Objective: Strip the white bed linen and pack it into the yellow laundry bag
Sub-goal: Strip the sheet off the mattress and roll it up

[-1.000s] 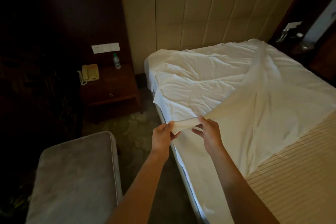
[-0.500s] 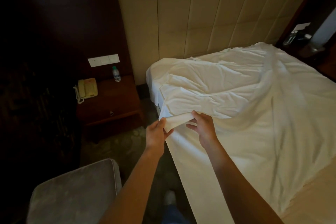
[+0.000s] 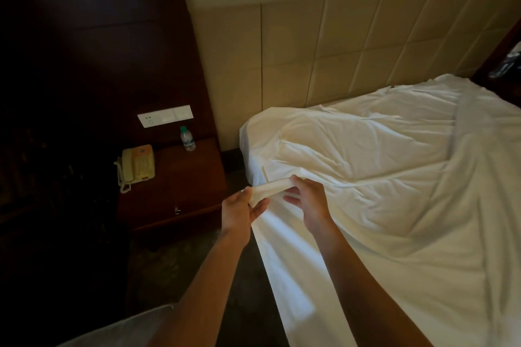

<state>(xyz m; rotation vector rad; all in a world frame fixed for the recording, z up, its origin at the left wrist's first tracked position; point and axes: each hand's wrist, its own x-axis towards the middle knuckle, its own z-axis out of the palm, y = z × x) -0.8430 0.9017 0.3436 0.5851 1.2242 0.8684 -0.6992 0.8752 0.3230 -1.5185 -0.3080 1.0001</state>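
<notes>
The big bed [image 3: 423, 276] has a soft white sheet [image 3: 366, 177] lying loose and full of wrinkles, bunched in long folds near the padded tan headboard [image 3: 338, 51]. This looks like the stripping step: the sheet is coming off. No yellow bag is in view. Next, the sheet likely needs pulling in and gathering into a bundle. A dark wooden bedside stand [image 3: 174, 186] holds a hard cream phone [image 3: 136, 167] and a small clear bottle [image 3: 187, 138]. The left hand [image 3: 242, 213] and right hand [image 3: 306, 197] each pinch the sheet's rolled corner in a tight grip
</notes>
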